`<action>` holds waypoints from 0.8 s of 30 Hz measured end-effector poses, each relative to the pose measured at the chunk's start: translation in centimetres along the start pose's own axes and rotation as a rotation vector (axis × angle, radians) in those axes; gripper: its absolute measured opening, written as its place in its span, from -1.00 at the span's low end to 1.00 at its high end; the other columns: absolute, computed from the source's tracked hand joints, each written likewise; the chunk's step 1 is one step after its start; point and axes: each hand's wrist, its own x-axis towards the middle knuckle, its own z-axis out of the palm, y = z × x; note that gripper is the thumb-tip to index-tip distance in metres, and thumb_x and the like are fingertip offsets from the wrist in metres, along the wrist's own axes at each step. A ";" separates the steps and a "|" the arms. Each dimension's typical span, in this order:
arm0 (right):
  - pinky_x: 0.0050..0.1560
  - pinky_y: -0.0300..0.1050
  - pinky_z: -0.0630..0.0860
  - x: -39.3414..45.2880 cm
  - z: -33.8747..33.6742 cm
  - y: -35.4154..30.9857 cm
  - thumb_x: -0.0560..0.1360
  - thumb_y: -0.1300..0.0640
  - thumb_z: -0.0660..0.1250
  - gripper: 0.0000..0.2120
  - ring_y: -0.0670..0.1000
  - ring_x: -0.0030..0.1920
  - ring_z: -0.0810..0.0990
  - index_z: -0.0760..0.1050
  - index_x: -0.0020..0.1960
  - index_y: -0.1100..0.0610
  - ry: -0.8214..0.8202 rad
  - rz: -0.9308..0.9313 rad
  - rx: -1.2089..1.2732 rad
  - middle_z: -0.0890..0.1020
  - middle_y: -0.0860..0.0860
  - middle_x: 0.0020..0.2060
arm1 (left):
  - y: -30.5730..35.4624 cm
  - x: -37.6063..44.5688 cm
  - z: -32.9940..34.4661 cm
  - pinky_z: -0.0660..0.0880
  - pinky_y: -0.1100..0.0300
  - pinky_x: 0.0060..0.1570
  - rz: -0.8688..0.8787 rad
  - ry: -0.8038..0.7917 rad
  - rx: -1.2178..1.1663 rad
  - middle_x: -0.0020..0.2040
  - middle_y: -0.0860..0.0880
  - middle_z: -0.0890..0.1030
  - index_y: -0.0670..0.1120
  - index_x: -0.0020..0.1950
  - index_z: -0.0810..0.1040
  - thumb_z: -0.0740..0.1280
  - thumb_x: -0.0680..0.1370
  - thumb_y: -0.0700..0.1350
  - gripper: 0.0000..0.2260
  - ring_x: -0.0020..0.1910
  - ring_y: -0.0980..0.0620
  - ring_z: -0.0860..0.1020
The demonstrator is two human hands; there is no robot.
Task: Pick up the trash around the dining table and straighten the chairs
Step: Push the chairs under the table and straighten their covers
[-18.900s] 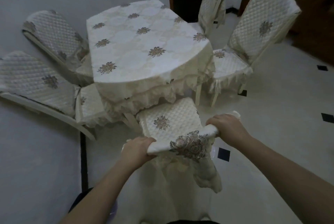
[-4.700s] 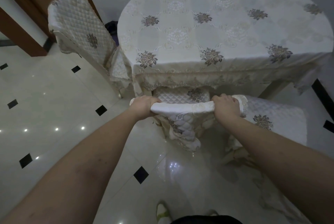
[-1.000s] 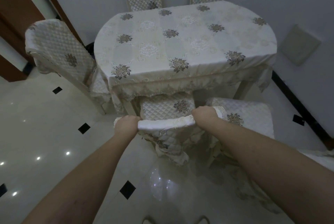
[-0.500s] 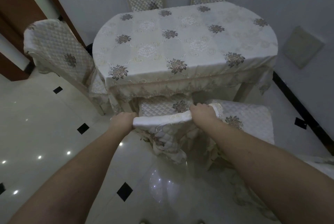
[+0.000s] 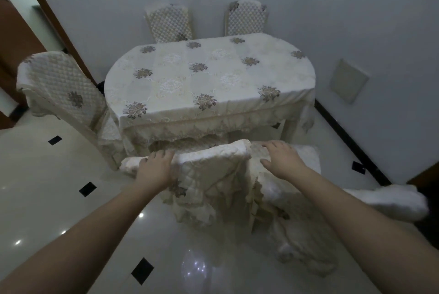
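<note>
This looks like the chair-straightening part, not the trash part; no trash shows anywhere on the floor in this shot.

The near chair sits at the table's near long edge, seat tucked under the tablecloth fringe, backrest top facing the person. The left hand rests on the backrest's left end, fingers draped over the top rail. It reads more like a loose hold than a real clamp, and I can't tell whether the thumb wraps underneath. The right hand is off that chair, fingers spread and relaxed, holding nothing, hovering over or maybe just touching the second chair beside it at the table's near right corner. Can't tell which.

That second chair looks like the crooked one to me: its seat sticks out toward the wall side and its cover hangs messy toward the floor. So my guess is the first chair is pretty much done and the next move is getting both hands on the second chair's back and squaring it to the table edge.

Other stuff: a left-end chair at the table's left end and two far chairs along the far edge, against the wall.
</note>
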 end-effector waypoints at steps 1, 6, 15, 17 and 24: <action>0.37 0.01 0.22 -1.1 -0.2 0.9 0.54 -0.10 0.23 -0.51 0.06 0.41 0.29 0.29 0.43 0.02 0.016 0.027 0.003 0.38 0.01 0.39 | 1.3 -0.7 -0.3 0.35 -0.03 0.25 0.049 0.047 -0.016 0.37 -0.05 0.41 0.06 0.49 0.20 0.31 0.47 0.13 -0.38 0.33 -0.08 0.39; 0.39 -0.02 0.22 -7.9 -0.7 4.0 0.54 -0.08 0.24 -0.49 0.06 0.39 0.32 0.30 0.43 0.06 0.058 0.145 0.055 0.39 0.03 0.40 | 8.2 -4.4 -1.1 0.28 0.02 0.30 0.251 0.097 -0.101 0.42 0.00 0.37 0.06 0.51 0.18 0.29 0.48 0.16 -0.37 0.38 -0.03 0.34; 0.35 -0.01 0.26 -17.1 -0.8 7.8 0.53 -0.14 0.23 -0.48 0.06 0.34 0.38 0.29 0.43 0.02 0.089 0.264 -0.018 0.43 0.00 0.36 | 15.1 -11.4 3.0 0.32 0.03 0.26 0.415 0.065 -0.152 0.39 0.00 0.39 0.06 0.48 0.20 0.23 0.50 0.14 -0.43 0.38 -0.02 0.33; 0.34 -0.01 0.27 -18.2 -1.1 8.9 0.53 -0.12 0.22 -0.51 0.06 0.32 0.39 0.31 0.41 0.03 0.106 0.270 -0.010 0.45 0.01 0.34 | 16.3 -11.8 2.7 0.33 0.04 0.24 0.446 0.070 -0.137 0.36 0.01 0.40 0.06 0.48 0.21 0.22 0.50 0.13 -0.44 0.37 -0.02 0.34; 0.35 0.01 0.27 -19.0 -1.2 14.7 0.52 -0.11 0.23 -0.48 0.07 0.32 0.38 0.28 0.42 0.05 0.110 0.280 0.024 0.45 0.03 0.32 | 22.4 -9.2 -0.3 0.34 0.05 0.20 0.479 0.163 -0.102 0.36 0.03 0.42 0.10 0.48 0.24 0.30 0.47 0.13 -0.41 0.34 -0.01 0.38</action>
